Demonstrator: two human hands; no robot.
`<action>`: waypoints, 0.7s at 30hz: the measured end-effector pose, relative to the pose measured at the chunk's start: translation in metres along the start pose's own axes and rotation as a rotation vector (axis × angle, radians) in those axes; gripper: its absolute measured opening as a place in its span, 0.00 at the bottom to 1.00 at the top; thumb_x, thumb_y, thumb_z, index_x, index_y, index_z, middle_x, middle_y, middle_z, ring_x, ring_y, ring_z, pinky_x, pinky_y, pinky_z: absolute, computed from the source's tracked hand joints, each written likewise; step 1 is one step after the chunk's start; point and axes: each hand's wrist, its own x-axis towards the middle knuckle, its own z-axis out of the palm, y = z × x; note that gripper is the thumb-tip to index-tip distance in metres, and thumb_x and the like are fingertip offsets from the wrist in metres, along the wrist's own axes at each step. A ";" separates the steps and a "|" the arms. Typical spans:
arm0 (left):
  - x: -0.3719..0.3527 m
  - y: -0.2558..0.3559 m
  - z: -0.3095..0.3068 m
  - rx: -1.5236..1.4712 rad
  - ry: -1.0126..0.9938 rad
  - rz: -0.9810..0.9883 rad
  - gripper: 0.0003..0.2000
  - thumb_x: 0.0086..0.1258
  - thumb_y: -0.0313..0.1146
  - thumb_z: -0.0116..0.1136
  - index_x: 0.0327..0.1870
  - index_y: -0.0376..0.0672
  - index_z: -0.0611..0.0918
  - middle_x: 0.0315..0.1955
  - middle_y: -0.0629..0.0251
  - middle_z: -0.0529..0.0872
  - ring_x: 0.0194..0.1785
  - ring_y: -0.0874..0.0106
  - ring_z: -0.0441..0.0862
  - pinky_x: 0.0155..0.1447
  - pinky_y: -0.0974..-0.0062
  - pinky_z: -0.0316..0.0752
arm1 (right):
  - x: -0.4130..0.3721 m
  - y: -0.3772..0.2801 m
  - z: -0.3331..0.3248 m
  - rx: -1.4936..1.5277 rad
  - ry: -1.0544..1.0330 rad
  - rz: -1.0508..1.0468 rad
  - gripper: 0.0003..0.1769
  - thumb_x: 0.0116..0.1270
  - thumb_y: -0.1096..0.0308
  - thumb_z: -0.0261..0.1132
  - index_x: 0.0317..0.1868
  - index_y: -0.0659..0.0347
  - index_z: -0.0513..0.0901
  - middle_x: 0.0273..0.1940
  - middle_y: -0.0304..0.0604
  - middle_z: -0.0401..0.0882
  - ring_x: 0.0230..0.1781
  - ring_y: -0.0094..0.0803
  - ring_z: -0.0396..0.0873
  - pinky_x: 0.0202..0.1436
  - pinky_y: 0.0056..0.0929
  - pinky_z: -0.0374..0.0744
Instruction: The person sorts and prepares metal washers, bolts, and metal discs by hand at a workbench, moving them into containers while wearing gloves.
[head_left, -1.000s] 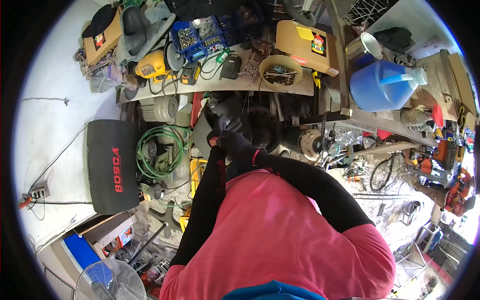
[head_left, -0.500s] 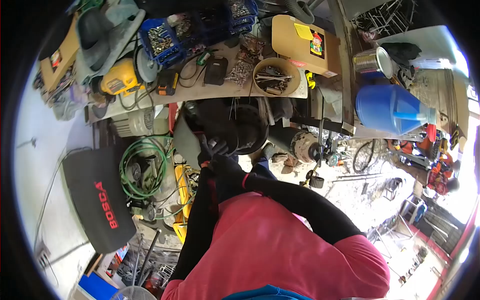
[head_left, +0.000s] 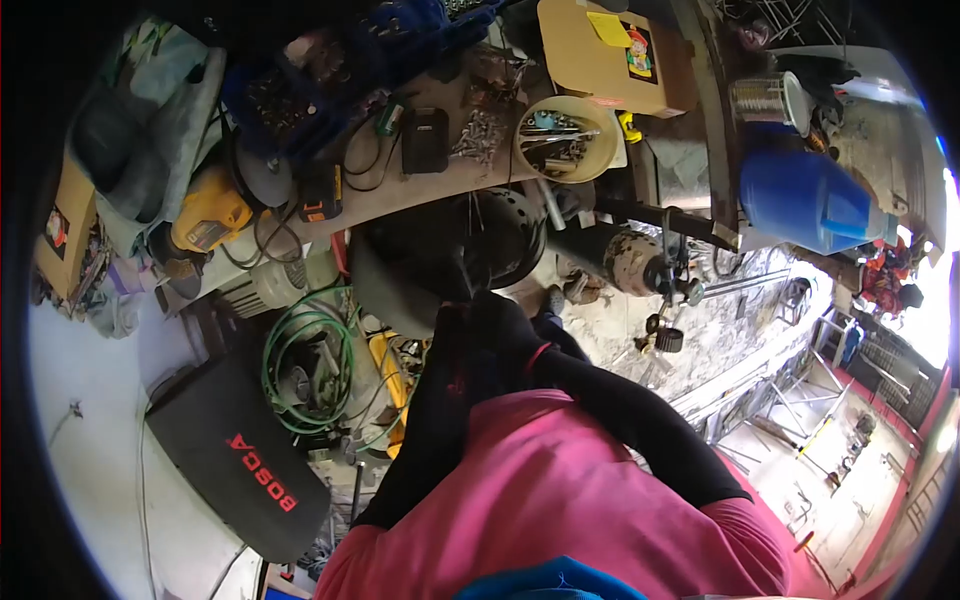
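My left hand (head_left: 452, 322), in a dark glove, is held close beside my right hand (head_left: 497, 320), also dark-gloved. Both are closed and face away from my body, at the near side of a black round metal part (head_left: 515, 235) with holes along its rim. A slim dark piece (head_left: 462, 272) runs forward from between them, but I cannot tell what they grip. Left of the hands, a dark curved panel (head_left: 390, 285) stands below the bench edge. Deep shadow hides most of the fingers.
The bench (head_left: 390, 195) carries a round tub (head_left: 568, 140) of metal pieces, a yellow grinder (head_left: 210, 210), a battery (head_left: 322, 190) and a cardboard box (head_left: 600, 60). On the left are a coiled green hose (head_left: 270, 370) and a black BOSCA panel (head_left: 240, 460). A worn cylinder (head_left: 632, 257) lies at right.
My view has turned, so the bench and floor items appear shifted and tilted. The picture is darker around the hands, which stay together near the round part.
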 end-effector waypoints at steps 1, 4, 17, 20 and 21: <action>-0.003 0.004 -0.003 0.013 -0.002 -0.004 0.39 0.73 0.57 0.56 0.79 0.48 0.60 0.71 0.56 0.73 0.71 0.51 0.71 0.72 0.49 0.70 | 0.007 -0.025 -0.025 0.146 -0.043 0.132 0.15 0.72 0.57 0.65 0.46 0.60 0.84 0.40 0.52 0.85 0.42 0.48 0.85 0.45 0.43 0.81; -0.009 0.014 -0.007 0.032 -0.008 -0.010 0.38 0.73 0.56 0.56 0.79 0.49 0.61 0.70 0.56 0.73 0.70 0.53 0.72 0.72 0.50 0.70 | 0.016 -0.048 -0.046 0.219 -0.054 0.220 0.16 0.69 0.57 0.68 0.48 0.60 0.84 0.41 0.52 0.86 0.45 0.51 0.84 0.48 0.43 0.81; -0.021 0.098 -0.125 0.416 -0.188 0.408 0.26 0.78 0.39 0.48 0.77 0.51 0.67 0.66 0.63 0.79 0.66 0.59 0.78 0.67 0.58 0.76 | 0.108 0.021 -0.125 0.759 0.580 0.242 0.25 0.70 0.58 0.66 0.62 0.61 0.76 0.54 0.46 0.82 0.52 0.43 0.82 0.52 0.44 0.83; -0.082 0.093 -0.129 0.122 -0.052 0.218 0.23 0.80 0.43 0.47 0.74 0.53 0.70 0.67 0.64 0.78 0.66 0.60 0.78 0.67 0.57 0.75 | 0.140 0.030 -0.185 1.539 0.577 0.564 0.27 0.72 0.56 0.66 0.64 0.65 0.74 0.52 0.47 0.81 0.55 0.39 0.80 0.51 0.46 0.84; -0.092 0.084 -0.134 0.141 -0.030 0.188 0.23 0.79 0.46 0.46 0.73 0.53 0.72 0.66 0.63 0.80 0.65 0.59 0.79 0.66 0.56 0.75 | 0.153 0.061 -0.179 1.613 0.452 0.539 0.25 0.73 0.59 0.64 0.63 0.65 0.75 0.53 0.49 0.81 0.54 0.41 0.81 0.52 0.47 0.84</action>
